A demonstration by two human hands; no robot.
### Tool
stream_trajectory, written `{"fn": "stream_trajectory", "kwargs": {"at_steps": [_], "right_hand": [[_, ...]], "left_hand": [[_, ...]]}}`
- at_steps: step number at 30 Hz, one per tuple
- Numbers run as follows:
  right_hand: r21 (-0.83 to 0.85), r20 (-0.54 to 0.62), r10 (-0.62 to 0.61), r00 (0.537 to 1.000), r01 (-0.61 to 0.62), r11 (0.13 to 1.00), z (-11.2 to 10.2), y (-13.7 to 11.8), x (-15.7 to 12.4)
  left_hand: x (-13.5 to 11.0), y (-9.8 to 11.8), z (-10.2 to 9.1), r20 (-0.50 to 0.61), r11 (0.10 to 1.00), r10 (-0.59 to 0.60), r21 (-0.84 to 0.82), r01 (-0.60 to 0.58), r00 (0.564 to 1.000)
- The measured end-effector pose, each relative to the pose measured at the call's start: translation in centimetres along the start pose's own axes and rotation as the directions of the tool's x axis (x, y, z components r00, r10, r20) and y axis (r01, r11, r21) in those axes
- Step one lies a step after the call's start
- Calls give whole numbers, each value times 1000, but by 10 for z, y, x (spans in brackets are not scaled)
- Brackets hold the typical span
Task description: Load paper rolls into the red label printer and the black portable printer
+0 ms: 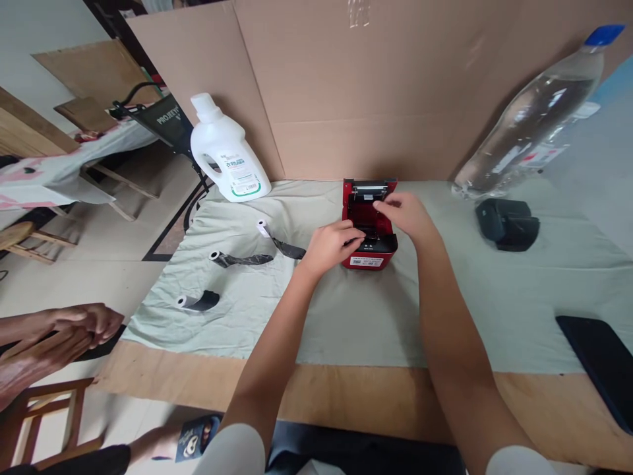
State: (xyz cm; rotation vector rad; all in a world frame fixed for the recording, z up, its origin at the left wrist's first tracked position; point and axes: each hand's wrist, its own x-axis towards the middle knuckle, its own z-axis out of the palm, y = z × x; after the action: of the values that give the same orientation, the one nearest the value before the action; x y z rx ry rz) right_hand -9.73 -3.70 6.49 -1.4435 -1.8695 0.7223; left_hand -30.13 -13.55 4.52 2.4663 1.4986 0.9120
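Red printer (363, 212) sits lid-up on the tabletop (356, 392), near the cardboard (376, 145). Left hand (330, 245): fingers bunched, partly covering its front opening. Right hand (409, 214): fingers curled at its right side. Fingertips unclear; can't tell if either grips anything. Phone (596, 363) cropped at right.

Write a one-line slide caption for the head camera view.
Left hand and right hand at an open red printer, three rolls on the cloth to its left.
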Motion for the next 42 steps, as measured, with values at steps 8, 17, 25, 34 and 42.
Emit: {"fn": "stream_trajectory", "kwargs": {"at_steps": [8,17,25,34,42], "right_hand": [[406,-279,114,954,9,914,24,18,12],[440,-270,12,963,112,891,34,57,-27],[694,-73,113,991,-31,719,49,72,-36],[674,97,49,994,-102,732,40,71,-41],[685,34,1,999,-24,728,43,65,-38]], "left_hand": [[1,1,-1,4,999,25,36,-25,1000],[4,12,-4,3,996,76,47,-76,997],[7,-17,17,-147,812,-441,-485,324,885],[2,-37,41,292,242,-546,-842,482,785],[5,-33,40,284,242,-567,-840,486,773]]}}
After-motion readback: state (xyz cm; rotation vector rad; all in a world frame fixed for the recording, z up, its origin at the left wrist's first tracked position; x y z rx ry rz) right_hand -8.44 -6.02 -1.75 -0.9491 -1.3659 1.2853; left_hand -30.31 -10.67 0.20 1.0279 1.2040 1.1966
